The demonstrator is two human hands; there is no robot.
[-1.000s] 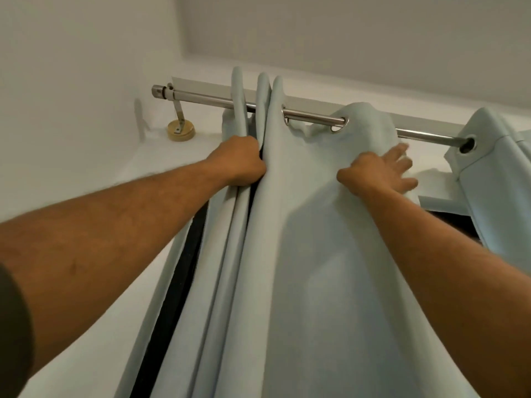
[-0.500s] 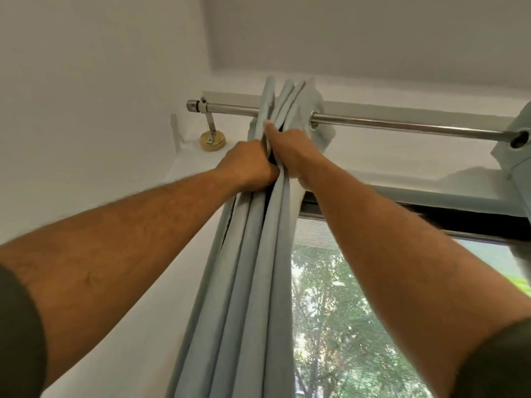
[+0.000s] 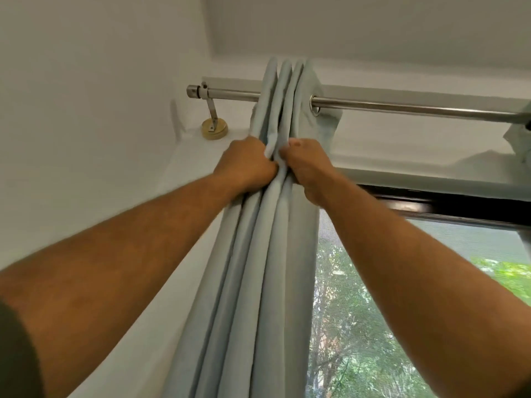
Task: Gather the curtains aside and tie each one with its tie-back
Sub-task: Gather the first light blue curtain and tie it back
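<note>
- The curtain [image 3: 267, 254] hangs bunched into tight folds at the centre of the frame, pushed toward the left end of the rod [image 3: 402, 106], near the bracket [image 3: 213, 122].
- The left hand [image 3: 247, 165] is curled round the left side of the bundle just below the rod; its fingers are buried in the folds.
- The right hand [image 3: 307, 168] grips the right side at the same height, thumb up against the cloth. The two hands nearly touch, with only the folds between them.
- The bundle's long axis runs straight down from the hands to the bottom edge of the frame, so any tying point lies below both hands, along that line.
- No tie-back shows anywhere; I cannot tell where it hangs.
- A second curtain [image 3: 520, 133] peeks in at the right edge, well apart, not yet gathered.
- Judgement: gathering of this curtain looks about done. Neither hand is nearer the lower cloth; one should hold the bundle while the other slides down.
</note>
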